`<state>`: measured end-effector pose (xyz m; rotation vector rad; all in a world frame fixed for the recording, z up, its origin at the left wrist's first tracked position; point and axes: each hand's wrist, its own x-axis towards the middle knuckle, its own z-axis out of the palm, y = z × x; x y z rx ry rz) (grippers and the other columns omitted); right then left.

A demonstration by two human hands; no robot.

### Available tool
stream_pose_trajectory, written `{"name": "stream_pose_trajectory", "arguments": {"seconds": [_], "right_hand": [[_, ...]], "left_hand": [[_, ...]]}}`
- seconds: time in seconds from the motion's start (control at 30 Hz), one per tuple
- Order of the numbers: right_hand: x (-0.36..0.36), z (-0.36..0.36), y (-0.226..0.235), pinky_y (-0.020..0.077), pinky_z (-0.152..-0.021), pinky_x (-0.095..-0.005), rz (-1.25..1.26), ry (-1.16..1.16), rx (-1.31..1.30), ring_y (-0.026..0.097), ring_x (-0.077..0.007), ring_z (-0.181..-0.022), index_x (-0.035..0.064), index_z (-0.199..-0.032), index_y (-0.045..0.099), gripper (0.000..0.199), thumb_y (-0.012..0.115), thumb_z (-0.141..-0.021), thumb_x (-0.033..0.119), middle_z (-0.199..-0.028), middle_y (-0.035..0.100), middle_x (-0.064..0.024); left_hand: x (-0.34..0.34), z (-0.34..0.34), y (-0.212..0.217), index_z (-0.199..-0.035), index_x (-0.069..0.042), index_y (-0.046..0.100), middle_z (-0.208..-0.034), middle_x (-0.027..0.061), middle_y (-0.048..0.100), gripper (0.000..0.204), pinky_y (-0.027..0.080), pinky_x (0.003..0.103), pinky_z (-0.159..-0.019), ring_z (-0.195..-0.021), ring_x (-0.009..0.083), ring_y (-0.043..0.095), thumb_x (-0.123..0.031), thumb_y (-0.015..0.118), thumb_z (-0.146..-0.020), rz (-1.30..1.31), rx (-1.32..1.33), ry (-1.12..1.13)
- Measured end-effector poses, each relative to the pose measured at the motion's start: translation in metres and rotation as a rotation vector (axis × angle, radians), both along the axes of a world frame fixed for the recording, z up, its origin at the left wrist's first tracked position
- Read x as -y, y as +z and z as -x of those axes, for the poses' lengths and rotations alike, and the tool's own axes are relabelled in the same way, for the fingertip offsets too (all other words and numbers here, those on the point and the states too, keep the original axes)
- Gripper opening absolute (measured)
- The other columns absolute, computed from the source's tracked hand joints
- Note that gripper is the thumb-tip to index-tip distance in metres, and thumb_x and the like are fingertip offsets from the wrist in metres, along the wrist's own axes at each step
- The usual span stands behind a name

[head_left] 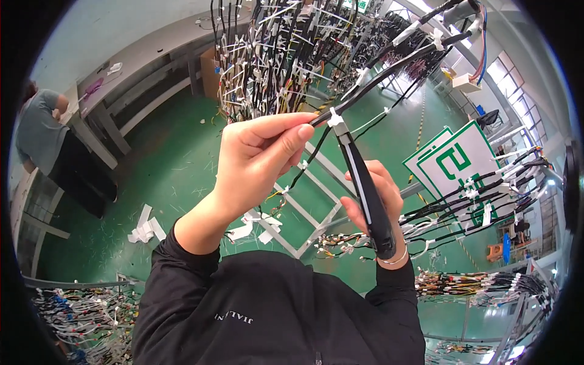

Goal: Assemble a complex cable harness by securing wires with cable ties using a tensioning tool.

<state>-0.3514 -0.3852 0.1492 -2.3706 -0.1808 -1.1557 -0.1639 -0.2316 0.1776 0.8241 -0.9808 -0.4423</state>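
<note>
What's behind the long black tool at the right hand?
The right hand, visible on both sides of the black tool, plus green floor. The palm's middle is covered, so the grip can't be confirmed.

One left hand (263,155), one right hand (382,193), one black tool (366,198), one pinched cable (324,117), one black jacket (261,304), one co-worker (45,131), two overlapping signs (477,149), wires (267,67) too many to count

Your left hand (258,146) pinches a black cable (389,71) beside a white clip (335,115); your right hand (388,191) holds a black tool (372,204), its tip at the clip, contact hard to judge. Harness bundles (267,67) hang beyond the grip.
</note>
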Motion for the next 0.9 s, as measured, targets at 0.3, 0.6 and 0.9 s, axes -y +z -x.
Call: {"name": "stream_pose_trajectory", "arguments": {"seconds": [0.3,0.6,0.9], "right_hand": [[-0.002,0.001,0.009,0.0491,-0.062,-0.0319,0.116,-0.054,0.044,0.061,-0.0241,-0.068,-0.0047,-0.097,0.064,0.027,0.078,-0.076,0.003,-0.082,0.065,-0.0115],[0.001,0.011,0.004,0.0469,-0.053,-0.0277,0.236,-0.086,0.107,0.051,-0.0193,-0.049,-0.0027,-0.086,0.062,0.020,0.080,-0.078,0.003,-0.063,0.053,-0.0060],[0.101,0.003,0.014,0.0343,-0.113,-0.0528,-0.887,0.475,0.087,0.047,-0.0345,-0.134,0.0057,-0.116,0.054,0.033,0.064,-0.088,0.019,-0.145,0.049,-0.0200]], "left_hand": [[0.003,-0.002,-0.003,-0.115,0.005,0.071,-0.068,-0.0036,0.056,0.021,0.036,0.020,-0.051,-0.059,0.0019,0.046,-0.002,0.066,-0.095,-0.012,0.093,0.074],[0.011,-0.003,-0.007,-0.113,0.005,0.070,-0.067,-0.0014,0.060,0.021,0.034,0.019,-0.046,-0.052,0.0023,0.047,-0.005,0.066,-0.096,-0.055,-0.008,-0.058],[0.041,0.008,-0.008,-0.114,-0.002,0.054,-0.075,0.0052,0.062,0.017,0.040,0.020,-0.047,-0.056,0.0076,0.056,-0.004,0.060,-0.098,-0.068,0.035,-0.090]]}}
